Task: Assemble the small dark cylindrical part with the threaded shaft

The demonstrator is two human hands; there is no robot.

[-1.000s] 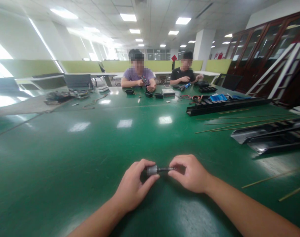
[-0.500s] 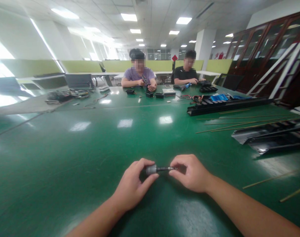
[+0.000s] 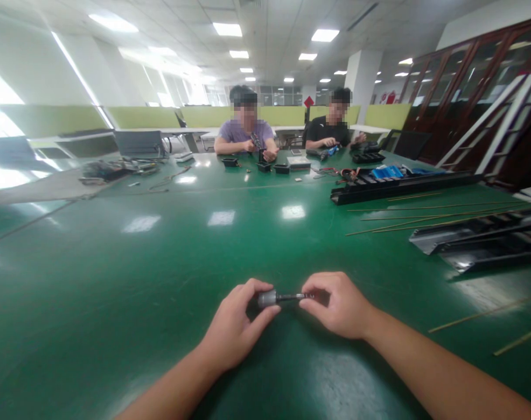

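A small tool-like piece lies level between my two hands, above the green table. It has a short grey cylinder on the left and a thin dark shaft on the right; its exact kind is too small to make out. My left hand is closed around the grey cylinder, thumb below and index finger above. At the other end, my right hand pinches the tip of the shaft between thumb and fingers. The fingertips partly hide that tip.
The glossy green table stretches ahead. Black metal channels and thin yellowish rods lie at the right. Across the table sit two people, with small black boxes before them. A heap of parts lies far left.
My hands and the held piece look almost unmoved. Across the table, the person in black has lifted a hand and raised their head slightly.
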